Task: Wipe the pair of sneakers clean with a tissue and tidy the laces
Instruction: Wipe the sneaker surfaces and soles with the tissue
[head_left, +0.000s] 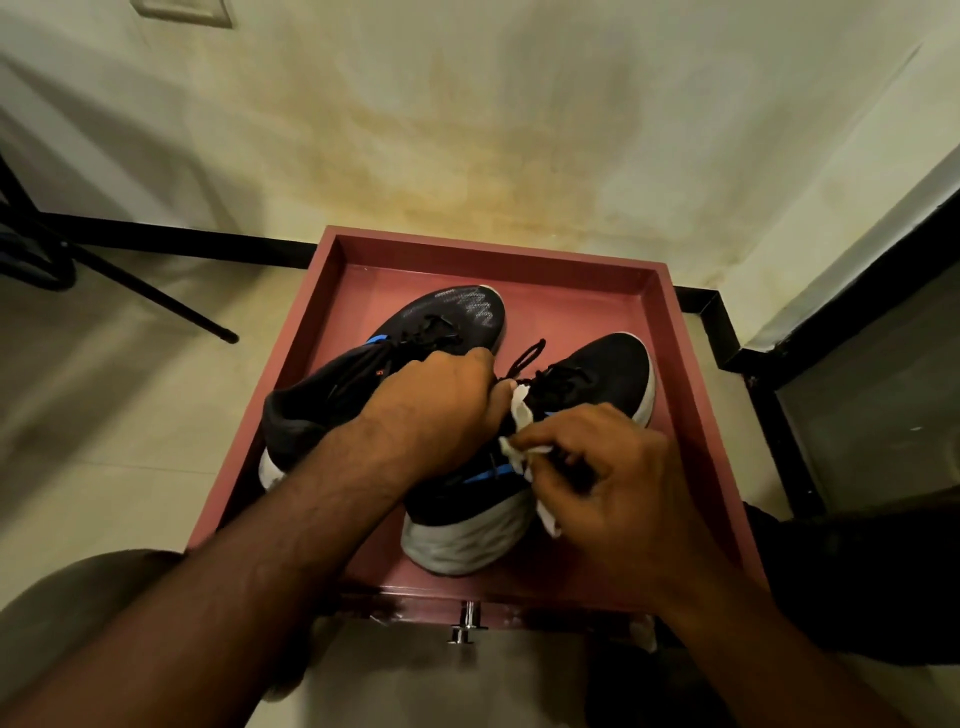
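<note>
Two black sneakers with white soles and blue accents sit in a reddish-brown open drawer (691, 395). The left sneaker (447, 317) points away, its heel at the near left. The right sneaker (613, 369) lies beside it, heel toward me. My left hand (441, 400) reaches across between the shoes, fingers curled at the right sneaker's lace (527, 356); the grip itself is hidden. My right hand (618, 467) holds a crumpled white tissue (522, 431) against the right sneaker's tongue area.
The drawer has a metal knob (466, 626) at its near front. A pale wall rises behind. A black chair leg (156, 296) slants across the tiled floor at left. A dark-framed cabinet (857, 364) stands at right. My knee (93, 597) shows at lower left.
</note>
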